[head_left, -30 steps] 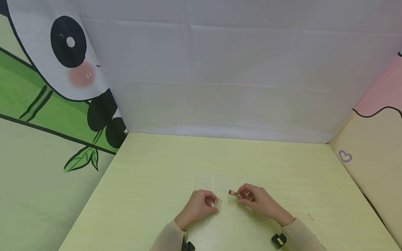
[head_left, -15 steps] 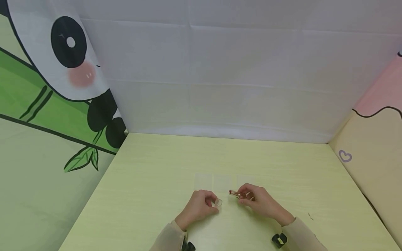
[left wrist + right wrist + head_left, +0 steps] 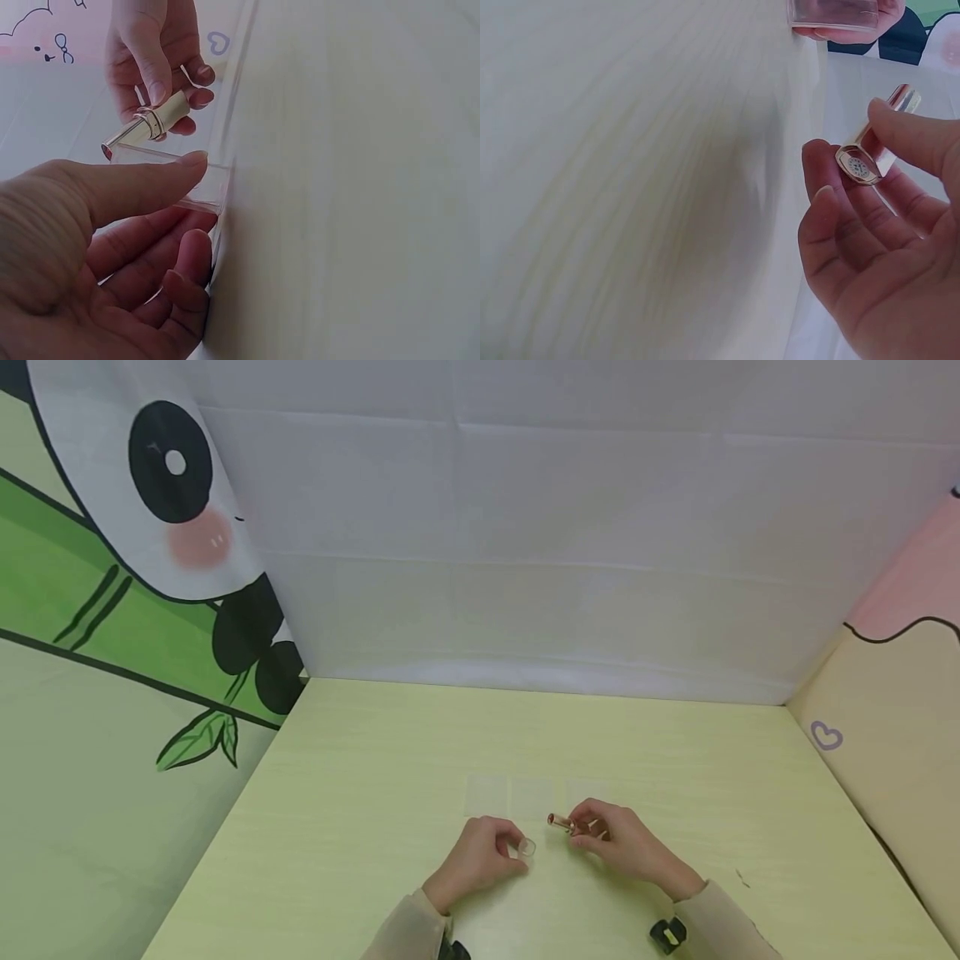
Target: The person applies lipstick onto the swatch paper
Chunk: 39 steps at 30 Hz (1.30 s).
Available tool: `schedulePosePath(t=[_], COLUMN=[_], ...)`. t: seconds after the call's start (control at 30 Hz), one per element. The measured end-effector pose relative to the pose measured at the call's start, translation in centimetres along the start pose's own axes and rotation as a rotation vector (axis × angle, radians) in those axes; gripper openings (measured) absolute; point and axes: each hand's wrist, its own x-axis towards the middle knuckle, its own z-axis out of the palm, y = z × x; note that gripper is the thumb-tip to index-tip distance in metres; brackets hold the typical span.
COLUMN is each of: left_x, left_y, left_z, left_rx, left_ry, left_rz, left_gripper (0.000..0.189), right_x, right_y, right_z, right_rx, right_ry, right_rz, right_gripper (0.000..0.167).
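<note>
In the head view, a slim, shiny gold tube [image 3: 558, 822] was pinched between the thumb and fingers of the right hand [image 3: 618, 847], over a pale yellow, wood-grained worktop [image 3: 360, 827]. To the left of the tube and a little nearer the person, the left hand [image 3: 480, 860] pinched a clear, colourless, cap-like piece [image 3: 527, 848], thumb against fingers; the two pieces were apart. Only this view took in three faint, whitish squares [image 3: 487, 796] in a row on the worktop, just beyond the tube. The left wrist view brought out a ringed gold collar [image 3: 152, 124] round the tube's middle and a dark red end [image 3: 106, 152]. The right wrist view alone showed the tube's opposite end, where a pale round label [image 3: 858, 167] bore tiny marks, too small to read. A purple heart outline [image 3: 827, 735] marked the cream wall [image 3: 885, 693], well to the right of the tube.
</note>
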Motion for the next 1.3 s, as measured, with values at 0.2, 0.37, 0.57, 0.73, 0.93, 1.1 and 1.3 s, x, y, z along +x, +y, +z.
schedulePosePath(t=[0.2,0.37,0.57,0.73,0.93,1.1,1.3], left_x=[0.0,0.0,0.0,-0.1,-0.2,0.0,0.3], left_y=[0.2,0.4,0.5,0.5,0.7,0.6,0.6], left_z=[0.2,0.3,0.3,0.2,-0.2,-0.6,-1.0], left_rx=[0.010,0.015,0.012,-0.006,-0.050,-0.095,-0.119], left_ry=[-0.002,-0.005,-0.011,-0.019,0.002,0.054,0.102], left_rz=[-0.016,-0.014,-0.002,-0.002,0.005,0.033,0.078], left_gripper=[0.021,0.021,0.021,0.025,0.040,0.049,0.050], right_x=[-0.1,0.0,0.1,0.2,0.4,0.8,1.5], right_y=[0.0,-0.1,-0.1,-0.1,-0.2,-0.4,-1.1], right_z=[0.0,0.0,0.1,0.2,0.3,0.3,0.3], right_rx=[0.002,0.007,0.005,0.010,0.008,0.009,0.022], right_ry=[-0.002,-0.007,-0.007,-0.009,-0.005,0.006,0.036], right_rz=[0.000,-0.006,-0.010,-0.016,-0.023,-0.025,-0.047], right_gripper=[0.018,0.018,0.017,0.017,0.016,0.017,0.017])
